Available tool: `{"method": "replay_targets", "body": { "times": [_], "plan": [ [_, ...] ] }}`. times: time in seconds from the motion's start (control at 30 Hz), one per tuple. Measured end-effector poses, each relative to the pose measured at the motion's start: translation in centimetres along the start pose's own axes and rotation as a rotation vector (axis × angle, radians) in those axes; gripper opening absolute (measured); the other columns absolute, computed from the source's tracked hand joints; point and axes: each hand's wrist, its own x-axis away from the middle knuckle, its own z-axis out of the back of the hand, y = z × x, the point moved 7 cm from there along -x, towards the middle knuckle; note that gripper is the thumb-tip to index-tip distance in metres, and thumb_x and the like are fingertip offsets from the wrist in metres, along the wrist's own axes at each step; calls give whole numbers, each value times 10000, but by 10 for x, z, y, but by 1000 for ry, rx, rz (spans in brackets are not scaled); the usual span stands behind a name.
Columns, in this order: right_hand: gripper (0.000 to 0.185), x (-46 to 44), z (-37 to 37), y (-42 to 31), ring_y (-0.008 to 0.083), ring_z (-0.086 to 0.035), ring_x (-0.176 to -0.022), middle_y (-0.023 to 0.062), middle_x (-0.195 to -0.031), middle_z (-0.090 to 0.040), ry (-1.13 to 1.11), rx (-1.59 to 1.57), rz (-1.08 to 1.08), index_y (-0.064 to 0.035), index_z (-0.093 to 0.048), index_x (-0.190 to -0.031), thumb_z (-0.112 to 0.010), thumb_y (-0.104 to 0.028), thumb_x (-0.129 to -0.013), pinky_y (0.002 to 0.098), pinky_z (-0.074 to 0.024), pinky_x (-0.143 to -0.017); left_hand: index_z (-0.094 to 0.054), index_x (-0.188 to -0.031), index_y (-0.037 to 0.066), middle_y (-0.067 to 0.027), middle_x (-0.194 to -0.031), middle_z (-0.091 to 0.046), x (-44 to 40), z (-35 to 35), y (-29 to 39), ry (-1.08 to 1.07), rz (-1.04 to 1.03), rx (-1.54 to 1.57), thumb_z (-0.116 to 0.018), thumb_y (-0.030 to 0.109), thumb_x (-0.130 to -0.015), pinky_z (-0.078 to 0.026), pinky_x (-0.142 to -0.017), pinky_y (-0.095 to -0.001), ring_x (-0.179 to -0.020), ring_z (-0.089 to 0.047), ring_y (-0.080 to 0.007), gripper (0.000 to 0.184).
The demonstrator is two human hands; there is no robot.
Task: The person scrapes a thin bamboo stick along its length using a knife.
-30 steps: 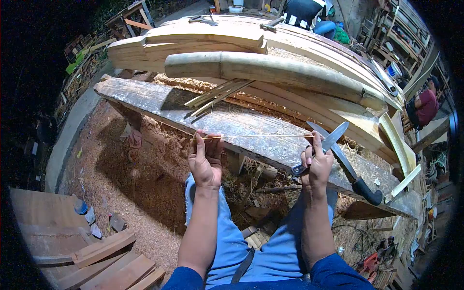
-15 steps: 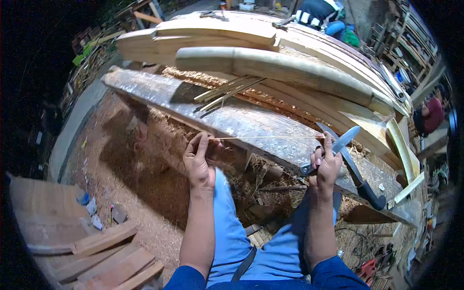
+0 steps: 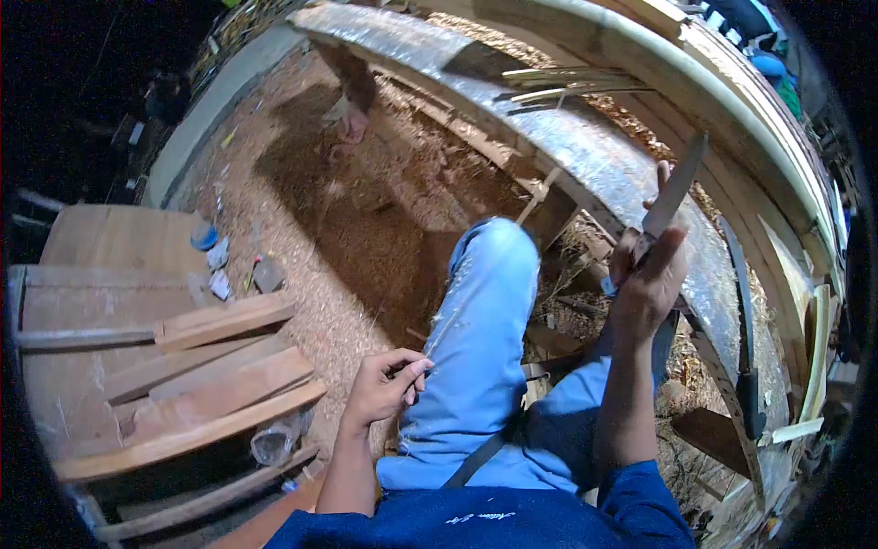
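My left hand [image 3: 391,382] is down beside my left thigh, thumb and fingers pinched together. A thin pale strip [image 3: 444,322] seems to run up from its fingertips along the jeans, hard to make out against the cloth. Over the plank bench [image 3: 585,156], my right hand [image 3: 647,274] is wrapped round a knife whose broad blade [image 3: 677,192] points up and away from me. Its handle is mostly covered by the fingers. To the right, a second knife with a black handle [image 3: 749,403] lies on the bench.
Several split strips [image 3: 567,80] lie across the bench. Behind it runs a long round pole [image 3: 668,59]. Cut boards [image 3: 219,393] and a wooden panel [image 3: 119,247] are at my left. Shavings cover the ground [image 3: 311,311]. Part of another person [image 3: 766,64] shows at the top right.
My left hand has dropped toward my thigh, away from my right hand, and the strip is no longer stretched between them. The knife has turned more upright. My view has swung left and down.
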Motion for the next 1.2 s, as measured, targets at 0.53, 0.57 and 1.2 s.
{"method": "replay_targets", "body": {
  "times": [0.53, 0.57, 1.2],
  "plan": [
    [631, 158, -30, 39, 214, -620, -667, 72, -941, -551, -859, 707, 138, -323, -755, -1306, -809, -27, -752, 371, -535, -559, -716, -1086, -35, -41, -708, -678, 4, -52, 0, 142, -92, -27, -658, 84, -1031, -416, -464, -220, -548, -570, -40, 143],
    [618, 159, -28, 40, 217, -614, -650, 70, -897, -548, -857, 697, 150, -313, -756, -1304, -810, -33, -755, 377, -528, -552, -716, -1060, -50, -63, -730, -696, 3, -53, -2, 154, -108, -39, -648, 85, -1035, -442, -466, -229, -532, -577, -54, 154],
    [550, 168, -26, 34, 230, -542, -567, 60, -730, -438, -881, 769, 274, -247, -738, -1317, -763, -47, -805, 402, -463, -489, -734, -1077, -58, -86, -741, -711, -4, -56, -6, 47, 54, 42, -641, 111, -1051, -399, -413, -214, -462, -544, -58, 194]
  ]
}}
